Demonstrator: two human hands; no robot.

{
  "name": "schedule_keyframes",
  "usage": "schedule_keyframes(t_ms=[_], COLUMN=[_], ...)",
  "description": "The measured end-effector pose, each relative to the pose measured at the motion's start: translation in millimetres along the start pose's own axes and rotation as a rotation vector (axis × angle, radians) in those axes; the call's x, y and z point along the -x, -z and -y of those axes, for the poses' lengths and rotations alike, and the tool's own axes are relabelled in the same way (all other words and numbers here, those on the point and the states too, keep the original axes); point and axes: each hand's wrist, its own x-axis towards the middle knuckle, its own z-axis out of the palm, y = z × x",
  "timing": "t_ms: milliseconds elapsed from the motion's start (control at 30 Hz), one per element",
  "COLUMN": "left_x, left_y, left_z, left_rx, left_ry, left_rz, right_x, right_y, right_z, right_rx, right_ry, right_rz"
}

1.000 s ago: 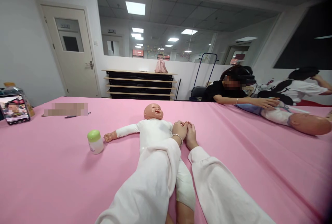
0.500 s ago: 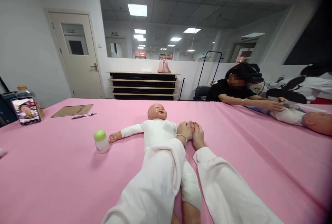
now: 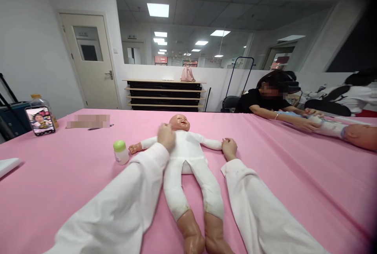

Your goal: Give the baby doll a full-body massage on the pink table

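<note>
A baby doll (image 3: 186,148) with a white cloth body lies on its back, head away from me and arms spread. At the end of its arm on the right, my right hand (image 3: 229,148) is closed around the doll's hand, which is mostly hidden. My left hand (image 3: 167,137) hovers by the doll's shoulder on the left, just below the head. Motion smears its fingers, and I cannot make out whether it touches the doll. A small bottle with a green cap (image 3: 120,152) stands beside the doll's other hand.
A pink cloth (image 3: 73,191) covers the table. At the left are a propped phone (image 3: 40,120), a plastic bottle (image 3: 36,97), a pen (image 3: 101,127) and a white object (image 3: 8,166). Across at the right, a person (image 3: 250,103) handles another doll (image 3: 361,135).
My left hand has left the doll's hand on the right and moved left to its shoulder. My right hand stays at the doll's hand, now slightly farther right.
</note>
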Motion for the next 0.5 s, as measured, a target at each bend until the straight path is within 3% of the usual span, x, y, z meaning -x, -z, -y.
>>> schedule_keyframes(t_ms=[67,133,267,400,500], left_x=[11.9,21.9,36.8,42.2,41.3], left_y=[36.9,63.8,77.3,70.4,69.7], left_z=[24.1,47.9,76.6,81.3,79.1], left_rx=[-0.384,-0.612,-0.739,-0.665,-0.607], left_ry=[0.022,0.06,0.284,0.433,0.348], left_rz=[-0.129,-0.172,-0.198,-0.151,-0.234], right_x=[3.9,9.0,27.3,66.4,111.8], right_y=[0.1,-0.1,-10.3,-46.5,-87.1], right_z=[2.5,6.9,36.8,100.5,149.2], right_rx=[0.037,0.075,0.119,-0.005,-0.096], right_ry=[0.01,0.039,0.278,0.471,0.543], right_rz=[0.001,-0.031,-0.053,0.268,0.686])
